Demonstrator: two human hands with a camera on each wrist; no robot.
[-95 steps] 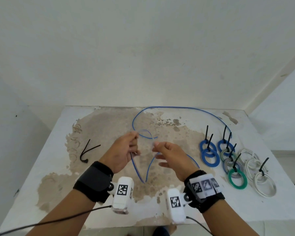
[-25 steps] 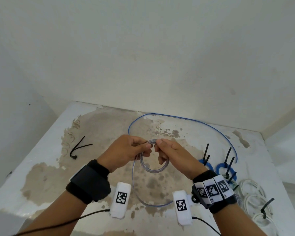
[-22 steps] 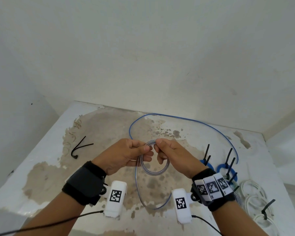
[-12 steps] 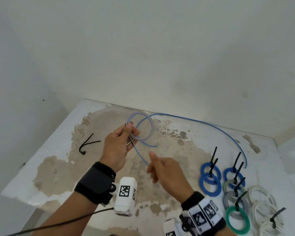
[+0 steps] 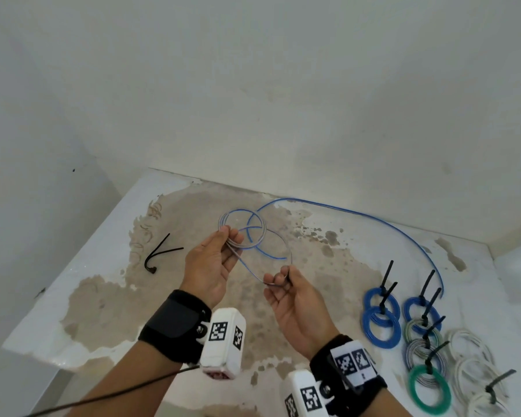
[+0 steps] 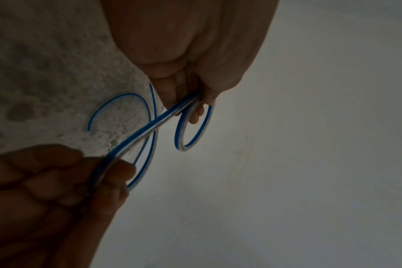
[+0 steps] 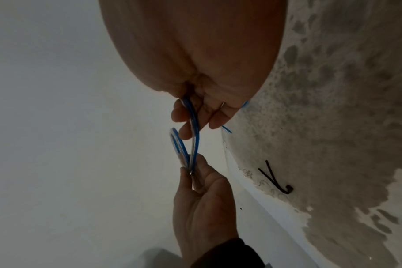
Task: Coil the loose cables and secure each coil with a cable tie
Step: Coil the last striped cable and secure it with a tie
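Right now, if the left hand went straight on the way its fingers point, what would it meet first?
Probably the white back wall. The left hand, pinching the small blue cable coil, points up and away over the stained table; depth is unclear.

In both wrist views the palms are blocking most of the fingers. In the head view the white cable coils are running off the lower right corner, and the blue-and-white cable is disappearing behind the tied blue coils.
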